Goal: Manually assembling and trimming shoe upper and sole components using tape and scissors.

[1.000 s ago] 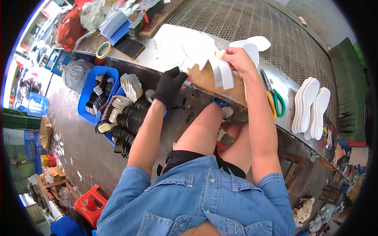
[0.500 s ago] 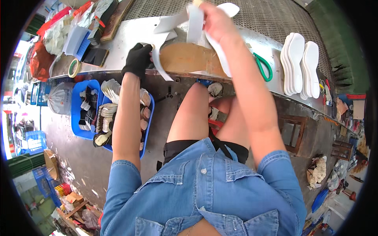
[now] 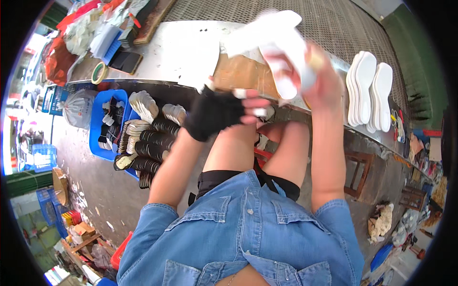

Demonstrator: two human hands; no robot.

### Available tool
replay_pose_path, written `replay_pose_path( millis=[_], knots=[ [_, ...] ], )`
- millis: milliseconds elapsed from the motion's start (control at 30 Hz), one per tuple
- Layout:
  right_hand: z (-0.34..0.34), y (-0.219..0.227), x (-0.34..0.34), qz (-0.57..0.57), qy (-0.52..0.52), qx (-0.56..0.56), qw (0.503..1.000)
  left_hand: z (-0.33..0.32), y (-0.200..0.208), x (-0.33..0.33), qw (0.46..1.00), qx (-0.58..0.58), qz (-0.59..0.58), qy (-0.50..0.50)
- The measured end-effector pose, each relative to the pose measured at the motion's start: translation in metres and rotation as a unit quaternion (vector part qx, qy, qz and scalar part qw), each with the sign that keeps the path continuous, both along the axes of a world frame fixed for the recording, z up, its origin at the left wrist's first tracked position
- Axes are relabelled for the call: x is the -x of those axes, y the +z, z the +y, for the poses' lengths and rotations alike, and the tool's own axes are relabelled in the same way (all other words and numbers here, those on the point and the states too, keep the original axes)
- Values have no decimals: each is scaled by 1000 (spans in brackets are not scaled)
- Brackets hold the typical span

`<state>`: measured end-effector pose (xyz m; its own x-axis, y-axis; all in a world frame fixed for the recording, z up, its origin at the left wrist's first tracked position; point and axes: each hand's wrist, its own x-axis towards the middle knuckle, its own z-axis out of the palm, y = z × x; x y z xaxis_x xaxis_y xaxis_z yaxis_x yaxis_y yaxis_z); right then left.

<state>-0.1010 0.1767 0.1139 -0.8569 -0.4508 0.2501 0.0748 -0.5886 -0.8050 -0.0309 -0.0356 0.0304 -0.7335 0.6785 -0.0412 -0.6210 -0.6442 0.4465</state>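
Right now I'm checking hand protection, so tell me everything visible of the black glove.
The black glove looks like soft fabric, blurred, its weave unreadable. It covers the left hand to the wrist, leaving the fingers partly bare; white wraps show on some. The hand is open, near the front edge of the bench; the glove appears to grip nothing.

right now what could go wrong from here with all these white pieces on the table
Two risks, as a judgement. The right hand, blurred, is at the white pieces, one of which has its rounded end near the table's front edge; a careless sweep could knock that piece off. The stacked white insoles stand just to the right of that hand, so a bump might topple them.
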Motion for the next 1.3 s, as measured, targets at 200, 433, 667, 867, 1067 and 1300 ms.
replay_pose_path(
  millis=[200, 433, 667, 867, 1067, 1300],
  knots=[
    [53, -59, -82, 18, 97, -130, 987, 27, 18, -3, 984, -81, 6, 159],
    [65, -61, -102, 25, 76, -272, 959, 8, 3, -10, 949, -44, -87, 300],
    [64, -70, -102, 16, 58, -282, 957, -5, -1, -46, 931, -41, -160, 324],
    [55, -63, -89, -42, 27, -297, 954, -20, -1, -53, 891, 202, -143, 382],
    [-2, -76, 18, 288, -434, -591, 617, 10, 29, -39, 878, 361, -26, 314],
    [5, -81, 52, 217, -418, -642, 605, 19, 47, -30, 910, 309, 43, 272]
  ],
)
